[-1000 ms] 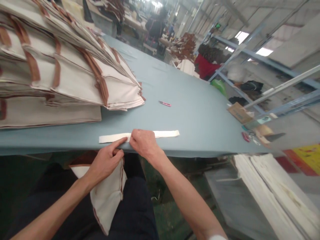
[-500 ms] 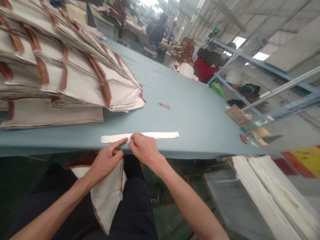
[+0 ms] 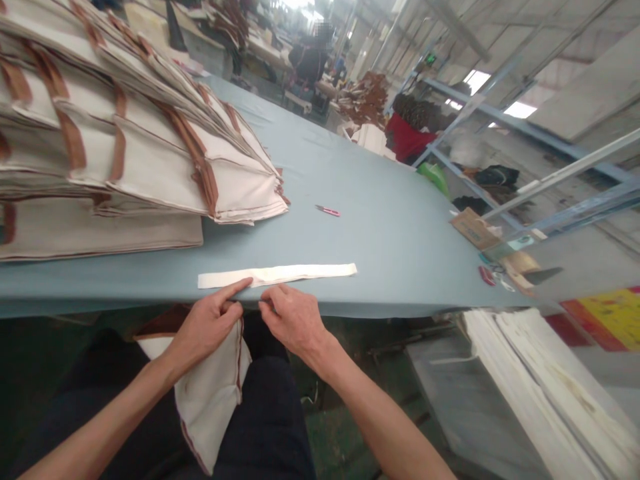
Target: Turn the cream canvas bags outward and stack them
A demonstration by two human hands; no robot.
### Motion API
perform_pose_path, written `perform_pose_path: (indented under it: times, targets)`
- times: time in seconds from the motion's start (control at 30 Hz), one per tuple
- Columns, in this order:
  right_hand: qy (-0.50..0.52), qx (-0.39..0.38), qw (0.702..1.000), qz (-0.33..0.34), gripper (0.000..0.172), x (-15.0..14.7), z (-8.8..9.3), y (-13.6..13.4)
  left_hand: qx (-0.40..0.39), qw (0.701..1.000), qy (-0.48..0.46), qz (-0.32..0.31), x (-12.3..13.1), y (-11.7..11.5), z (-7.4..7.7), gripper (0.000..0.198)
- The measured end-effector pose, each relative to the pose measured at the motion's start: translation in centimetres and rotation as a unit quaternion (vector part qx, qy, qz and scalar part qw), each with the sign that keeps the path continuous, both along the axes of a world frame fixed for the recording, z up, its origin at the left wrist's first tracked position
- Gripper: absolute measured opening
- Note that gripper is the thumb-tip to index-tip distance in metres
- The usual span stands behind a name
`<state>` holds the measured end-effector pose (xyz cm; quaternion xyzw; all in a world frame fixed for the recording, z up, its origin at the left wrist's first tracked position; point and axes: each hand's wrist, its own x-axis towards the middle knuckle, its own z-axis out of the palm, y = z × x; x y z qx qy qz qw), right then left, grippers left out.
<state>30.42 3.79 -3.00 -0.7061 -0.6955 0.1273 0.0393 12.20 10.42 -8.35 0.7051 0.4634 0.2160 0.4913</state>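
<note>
A long white fabric strip (image 3: 305, 272) lies flat along the front edge of the blue-grey table (image 3: 380, 233). My left hand (image 3: 213, 323) has its index finger stretched out, the tip touching the strip left of its middle; the other fingers are curled in. Just below the strip, at the table edge, my right hand (image 3: 293, 319) has its thumb and fingers curled together; whatever is between them, if anything, is too small to name. A cream cloth piece with brown edging (image 3: 210, 400) rests on my lap, partly under my left hand and forearm.
A tall stack of cream bags with brown straps (image 3: 150, 143) fills the table's left side. Small pink-handled snips (image 3: 328, 211) lie beyond the strip. A cardboard box (image 3: 475, 229) and red-handled scissors (image 3: 487, 275) are at right. A person (image 3: 307, 63) sits in the background.
My right hand has moved slightly down, off the strip toward the table edge, uncovering the strip's middle. My left index finger remains on the strip.
</note>
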Motion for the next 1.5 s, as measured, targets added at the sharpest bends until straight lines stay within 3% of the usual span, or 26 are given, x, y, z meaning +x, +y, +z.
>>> perform_pose_path:
  times: [0.2,0.37,0.67,0.83,1.0,1.17,1.33,1.5]
  targets:
    - [0.007,0.039,0.997,-0.058,0.014,4.0,-0.6,-1.3,-0.001,1.000,0.012,-0.003,0.0,-0.1,0.1,0.090]
    - [-0.003,0.083,0.993,-0.089,0.024,6.6,-0.2,-0.6,0.016,1.000,0.027,0.004,0.0,-0.3,0.1,0.088]
    - [-0.030,0.049,0.998,0.018,0.028,8.7,0.0,2.4,0.057,0.997,0.052,0.021,-0.2,-1.2,0.3,0.085]
    - [-0.041,0.027,0.998,0.035,0.028,9.3,0.0,2.7,0.143,0.985,0.089,-0.047,0.6,-2.1,0.6,0.071]
    - [-0.045,0.002,0.998,0.045,0.027,9.4,0.4,3.2,0.184,0.943,0.238,-0.141,4.1,-2.2,1.9,0.068]
    - [-0.035,-0.025,0.997,0.056,0.024,9.6,1.3,4.0,0.181,0.922,0.299,-0.167,6.8,-1.7,2.4,0.068]
    - [0.002,-0.042,0.997,0.068,0.020,10.3,2.0,5.0,0.171,0.906,0.339,-0.188,7.0,-1.5,2.9,0.062]
    - [0.052,-0.056,0.995,0.069,0.018,11.5,1.6,6.1,0.162,0.899,0.361,-0.188,7.3,-1.5,3.5,0.062]
